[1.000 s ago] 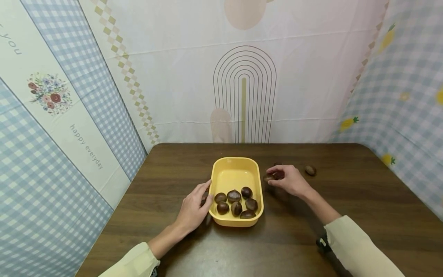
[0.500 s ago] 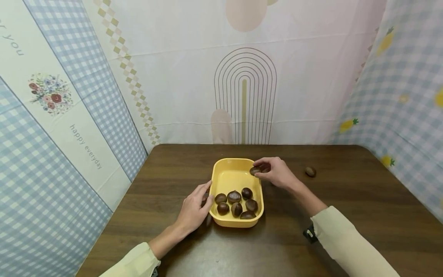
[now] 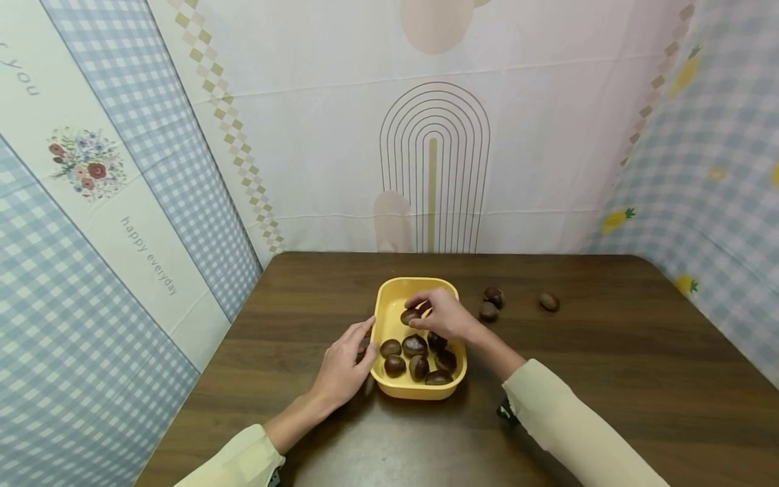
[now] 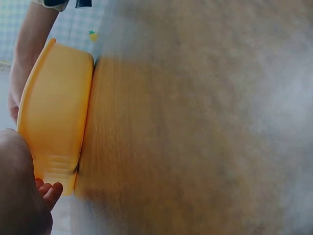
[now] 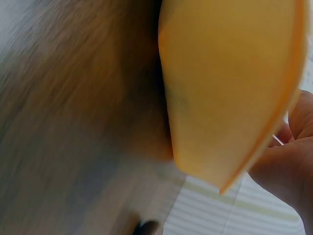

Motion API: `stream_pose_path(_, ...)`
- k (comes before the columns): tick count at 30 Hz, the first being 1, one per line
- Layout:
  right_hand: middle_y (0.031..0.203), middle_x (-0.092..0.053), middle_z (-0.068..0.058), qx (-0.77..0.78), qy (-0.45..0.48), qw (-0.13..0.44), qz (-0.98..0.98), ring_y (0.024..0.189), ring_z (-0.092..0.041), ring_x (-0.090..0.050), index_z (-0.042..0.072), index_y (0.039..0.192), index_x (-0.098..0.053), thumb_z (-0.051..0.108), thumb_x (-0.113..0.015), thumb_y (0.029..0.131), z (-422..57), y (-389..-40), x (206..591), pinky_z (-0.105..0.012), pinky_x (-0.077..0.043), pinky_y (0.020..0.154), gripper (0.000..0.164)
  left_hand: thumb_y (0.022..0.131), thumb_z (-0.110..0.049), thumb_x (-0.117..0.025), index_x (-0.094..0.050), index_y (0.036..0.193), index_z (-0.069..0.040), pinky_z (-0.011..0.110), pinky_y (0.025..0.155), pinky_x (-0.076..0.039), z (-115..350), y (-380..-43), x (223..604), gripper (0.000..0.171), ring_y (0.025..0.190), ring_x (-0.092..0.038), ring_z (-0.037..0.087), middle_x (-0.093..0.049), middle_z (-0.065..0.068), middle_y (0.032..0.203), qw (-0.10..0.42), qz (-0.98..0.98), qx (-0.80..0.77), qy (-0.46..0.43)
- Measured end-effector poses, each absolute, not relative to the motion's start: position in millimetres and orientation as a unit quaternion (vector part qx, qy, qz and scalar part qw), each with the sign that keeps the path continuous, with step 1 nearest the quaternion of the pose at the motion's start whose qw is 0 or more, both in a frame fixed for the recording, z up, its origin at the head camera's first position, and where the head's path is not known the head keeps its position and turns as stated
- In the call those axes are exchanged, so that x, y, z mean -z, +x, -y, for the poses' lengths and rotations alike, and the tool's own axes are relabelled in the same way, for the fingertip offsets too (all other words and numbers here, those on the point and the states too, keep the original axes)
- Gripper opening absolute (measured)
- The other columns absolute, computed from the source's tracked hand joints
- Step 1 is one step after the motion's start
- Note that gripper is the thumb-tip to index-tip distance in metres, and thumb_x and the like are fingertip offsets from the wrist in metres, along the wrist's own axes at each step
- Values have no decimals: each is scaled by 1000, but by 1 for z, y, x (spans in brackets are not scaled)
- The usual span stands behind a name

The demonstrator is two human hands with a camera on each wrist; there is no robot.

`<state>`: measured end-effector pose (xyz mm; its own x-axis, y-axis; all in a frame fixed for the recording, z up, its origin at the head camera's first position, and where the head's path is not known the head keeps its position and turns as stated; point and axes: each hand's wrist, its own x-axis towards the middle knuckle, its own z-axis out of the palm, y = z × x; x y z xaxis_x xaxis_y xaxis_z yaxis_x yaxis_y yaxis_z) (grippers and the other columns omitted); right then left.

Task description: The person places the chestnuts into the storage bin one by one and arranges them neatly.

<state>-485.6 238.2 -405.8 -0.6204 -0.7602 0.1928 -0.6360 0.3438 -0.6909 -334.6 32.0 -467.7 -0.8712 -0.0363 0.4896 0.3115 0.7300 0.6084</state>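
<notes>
A yellow plastic box (image 3: 420, 392) holds several brown chestnuts (image 3: 414, 345) toward its near end. My right hand (image 3: 444, 314) is over the far half of the box and pinches a chestnut (image 3: 410, 316) between thumb and fingers. In the right wrist view, the box wall (image 5: 230, 88) partly hides that hand (image 5: 288, 161). My left hand (image 3: 343, 362) rests against the box's left side, fingertips and thumb at the rim. In the left wrist view, its fingertips (image 4: 53, 195) lie by the box's outer wall (image 4: 58, 103). A dark brown thing shows beneath the left hand, mostly hidden.
On the dark wooden table (image 3: 584, 379), two chestnuts (image 3: 489, 311) lie together right of the box. Farther right lies a single chestnut (image 3: 550, 302). A printed cloth (image 3: 316, 155) hangs behind the table, with checked cloths at both sides.
My right hand has picked up a chestnut right of the box and carried it left over the rim into the box's far half. The left hand stays at the box's side.
</notes>
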Motion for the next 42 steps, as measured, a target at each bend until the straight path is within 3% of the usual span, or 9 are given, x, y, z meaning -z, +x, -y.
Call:
stream_pose_path(16, 106, -78, -10, 331, -435, 94, -832, 96, -22, -73, -1, 112, -79, 0, -82, 89, -203, -475, 424, -33, -59, 84, 24, 104, -13, -64, -56, 152, -1, 39, 88, -62, -32, -337, 469, 50, 105, -75, 18, -65, 11, 141, 234, 901, 357, -74)
stream_pose_path(23, 108, -78, -13, 346, -427, 100, -830, 99, -28, -74, -3, 116, -77, -1, -81, 89, -204, -474, 423, -32, -60, 81, 27, 104, -12, -64, -56, 152, 0, 40, 88, -62, -31, -336, 468, 50, 107, -74, 20, -65, 12, 141, 234, 901, 359, -73)
stream_pose_path(31, 122, -74, -21, 381, -419, 93, -819, 109, -37, -71, -8, 123, -73, -1, -77, 94, -223, -477, 405, -44, -59, 93, 30, 104, -11, -65, -56, 152, 0, 39, 89, -62, -30, -337, 469, 49, 116, -71, 22, -66, 13, 140, 240, 898, 362, -75)
stream_pose_path(42, 121, -73, -23, 430, -360, 38, -827, 105, -34, -72, -6, 126, -73, 1, -74, 97, -279, -506, 379, -40, -61, 85, 29, 105, -12, -64, -56, 152, 0, 38, 88, -62, -31, -337, 470, 49, 117, -70, 23, -64, 14, 143, 247, 897, 358, -77)
